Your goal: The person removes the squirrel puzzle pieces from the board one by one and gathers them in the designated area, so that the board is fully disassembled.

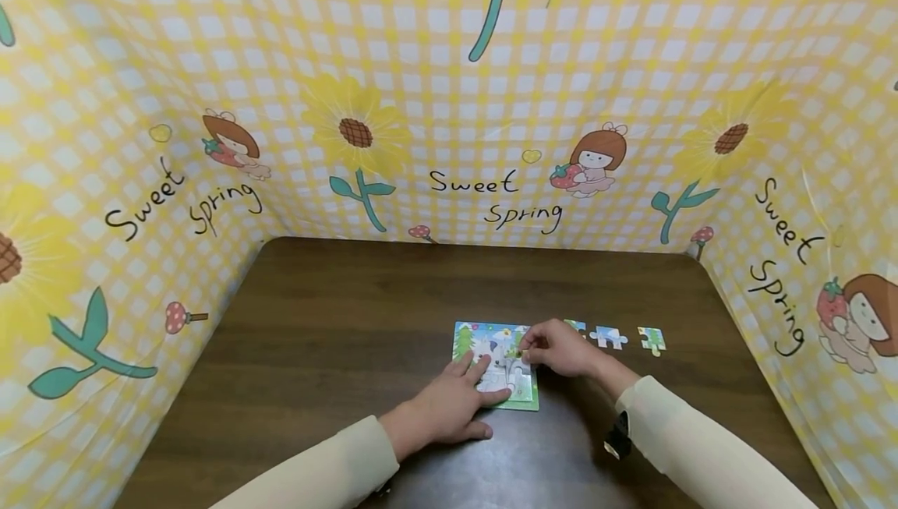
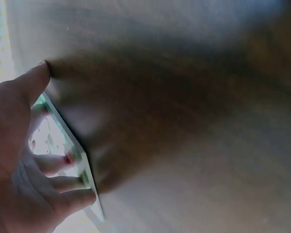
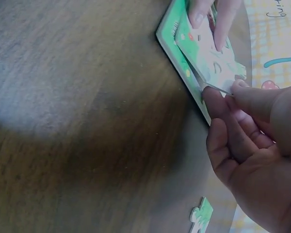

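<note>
Pale sleeves [image 1: 708, 447], nearest us; left hand [image 1: 449, 404], spread wide upon the puzzle [image 1: 521, 392]; right hand [image 1: 557, 347], pinching its edge just above the board [image 3: 170, 39]; three loose pieces [image 1: 608, 337], rightward on the table [image 1: 351, 298].

The words "Sweet Spring" [image 1: 491, 199] are printed three times on the checked cloth [image 1: 449, 104]: at 9 o'clock, mid-frame and 3 o'clock in the head view.

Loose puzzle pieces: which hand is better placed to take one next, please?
Probably the right hand: it is nearer the loose pieces, though pinching the puzzle; the left hand rests on it.
</note>
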A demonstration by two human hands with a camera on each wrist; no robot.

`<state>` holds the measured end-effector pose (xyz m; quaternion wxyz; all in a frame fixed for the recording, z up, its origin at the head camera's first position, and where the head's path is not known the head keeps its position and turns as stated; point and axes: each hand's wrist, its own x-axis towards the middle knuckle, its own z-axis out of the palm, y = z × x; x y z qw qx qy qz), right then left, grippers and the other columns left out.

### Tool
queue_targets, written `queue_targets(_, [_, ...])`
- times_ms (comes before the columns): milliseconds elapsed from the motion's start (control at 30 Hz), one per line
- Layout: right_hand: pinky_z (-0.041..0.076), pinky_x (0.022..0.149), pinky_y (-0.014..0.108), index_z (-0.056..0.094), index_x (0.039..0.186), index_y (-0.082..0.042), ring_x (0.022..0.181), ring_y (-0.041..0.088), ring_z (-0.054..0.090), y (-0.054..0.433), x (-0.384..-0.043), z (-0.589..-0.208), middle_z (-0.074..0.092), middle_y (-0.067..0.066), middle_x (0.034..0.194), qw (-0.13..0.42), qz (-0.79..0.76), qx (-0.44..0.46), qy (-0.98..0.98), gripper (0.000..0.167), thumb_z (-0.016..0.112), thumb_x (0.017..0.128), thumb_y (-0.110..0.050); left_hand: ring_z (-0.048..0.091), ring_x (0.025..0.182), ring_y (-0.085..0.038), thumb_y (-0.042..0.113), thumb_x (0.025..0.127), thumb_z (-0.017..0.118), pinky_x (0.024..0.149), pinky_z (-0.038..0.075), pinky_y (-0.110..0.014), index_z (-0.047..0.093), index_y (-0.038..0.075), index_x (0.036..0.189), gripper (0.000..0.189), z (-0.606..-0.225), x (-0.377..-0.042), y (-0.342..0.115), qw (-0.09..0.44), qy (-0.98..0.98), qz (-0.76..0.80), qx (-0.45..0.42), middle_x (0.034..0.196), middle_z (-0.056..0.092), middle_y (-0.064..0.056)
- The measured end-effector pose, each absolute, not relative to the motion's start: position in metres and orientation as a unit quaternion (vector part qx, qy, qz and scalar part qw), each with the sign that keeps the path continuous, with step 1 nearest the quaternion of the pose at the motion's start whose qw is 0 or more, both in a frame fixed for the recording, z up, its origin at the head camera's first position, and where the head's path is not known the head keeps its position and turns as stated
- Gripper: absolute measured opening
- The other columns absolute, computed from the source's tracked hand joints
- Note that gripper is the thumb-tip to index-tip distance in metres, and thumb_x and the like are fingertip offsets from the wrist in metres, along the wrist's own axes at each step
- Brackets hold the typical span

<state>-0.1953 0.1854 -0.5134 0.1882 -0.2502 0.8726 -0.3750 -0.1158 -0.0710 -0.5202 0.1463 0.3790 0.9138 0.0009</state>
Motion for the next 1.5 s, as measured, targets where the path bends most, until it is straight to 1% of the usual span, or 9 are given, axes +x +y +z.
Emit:
queue_targets(233, [0.051,0.067,0.027,0.076,0.098,-0.008,0.072,0.01,0.061,0.185,-0.191,-0.517,0.07,-0.003,0.085,0.171,-0.371,-0.252,0.877,0.006,0.07,0.097,-0.009,0.035,0.148,-0.048,0.065,0.098,0.055,0.109,0.047,-0.054,0.036,0.049,0.156,0.064,-0.515,-0.12,-0.067,0.152,0.906,-0.037,0.393,0.165,0.032,-0.02])
queue_targets(433, [0.05,0.065,0.026,0.075,0.099,-0.008,0.07,0.008,0.058,0.186,-0.19,-0.518,0.069,-0.004,0.084,0.155,-0.369,-0.266,0.877,0.005,0.071,0.097,-0.009,0.037,0.148,-0.046,0.065,0.097,0.056,0.107,0.048,-0.053,0.036,0.05,0.156,0.064,-0.512,-0.122,-0.065,0.157,0.904,-0.047,0.395,0.165,0.033,-0.019])
queue_targets(667, [0.053,0.055,0.029,0.076,0.096,-0.004,0.062,0.018,0.063,0.182,-0.192,-0.52,0.07,0.005,0.076,0.175,-0.406,-0.208,0.872,0.01,0.066,0.099,-0.006,0.038,0.147,-0.047,0.065,0.098,0.056,0.107,0.049,-0.051,0.035,0.05,0.156,0.064,-0.512,-0.122,-0.066,0.15,0.902,-0.055,0.4,0.164,0.033,-0.02])
queue_targets(767, [0.054,0.055,0.03,0.076,0.096,-0.004,0.062,0.02,0.065,0.18,-0.196,-0.513,0.07,0.008,0.075,0.163,-0.413,-0.172,0.879,0.012,0.066,0.099,-0.007,0.04,0.145,-0.047,0.065,0.097,0.056,0.105,0.051,-0.051,0.037,0.05,0.156,0.064,-0.512,-0.121,-0.065,0.139,0.902,-0.061,0.404,0.163,0.035,-0.02])
queue_targets(933, [0.056,0.058,0.034,0.078,0.1,-0.005,0.068,0.026,0.07,0.186,-0.207,-0.495,0.073,0.007,0.081,0.127,-0.426,-0.131,0.886,0.011,0.069,0.098,-0.012,0.04,0.145,-0.048,0.064,0.097,0.057,0.105,0.05,-0.052,0.036,0.05,0.156,0.064,-0.514,-0.122,-0.066,0.141,0.902,-0.06,0.404,0.163,0.035,-0.02])
queue_targets(1133, [0.058,0.063,0.047,0.076,0.105,-0.005,0.078,0.04,0.071,0.215,-0.209,-0.482,0.074,0.009,0.084,0.138,-0.448,-0.121,0.875,0.016,0.071,0.098,-0.018,0.039,0.146,-0.047,0.064,0.098,0.054,0.108,0.049,-0.05,0.034,0.049,0.157,0.064,-0.515,-0.123,-0.068,0.14,0.901,-0.057,0.407,0.164,0.034,-0.02])
queue_targets(1200, [0.058,0.062,0.048,0.075,0.108,-0.002,0.08,0.042,0.071,0.228,-0.206,-0.48,0.074,0.01,0.084,0.14,-0.455,-0.12,0.871,0.019,0.071,0.099,-0.019,0.039,0.147,-0.046,0.065,0.099,0.053,0.108,0.048,-0.05,0.034,0.049,0.158,0.064,-0.514,-0.123,-0.068,0.137,0.9,-0.062,0.409,0.164,0.033,-0.02])
queue_targets(1300, [0.059,0.065,0.049,0.073,0.111,0.0,0.082,0.041,0.072,0.251,-0.201,-0.48,0.074,0.01,0.085,0.144,-0.46,-0.109,0.87,0.022,0.071,0.098,-0.018,0.038,0.147,-0.046,0.065,0.099,0.052,0.109,0.047,-0.05,0.033,0.049,0.158,0.064,-0.515,-0.124,-0.069,0.134,0.899,-0.065,0.411,0.165,0.032,-0.02])
queue_targets(1500, [0.059,0.064,0.041,0.072,0.114,0.002,0.08,0.025,0.074,0.295,-0.183,-0.48,0.076,0.012,0.092,0.144,-0.455,-0.067,0.876,0.027,0.072,0.098,-0.02,0.036,0.148,-0.046,0.064,0.101,0.051,0.111,0.045,-0.051,0.031,0.048,0.159,0.064,-0.518,-0.123,-0.07,0.133,0.898,-0.062,0.415,0.166,0.031,-0.02])
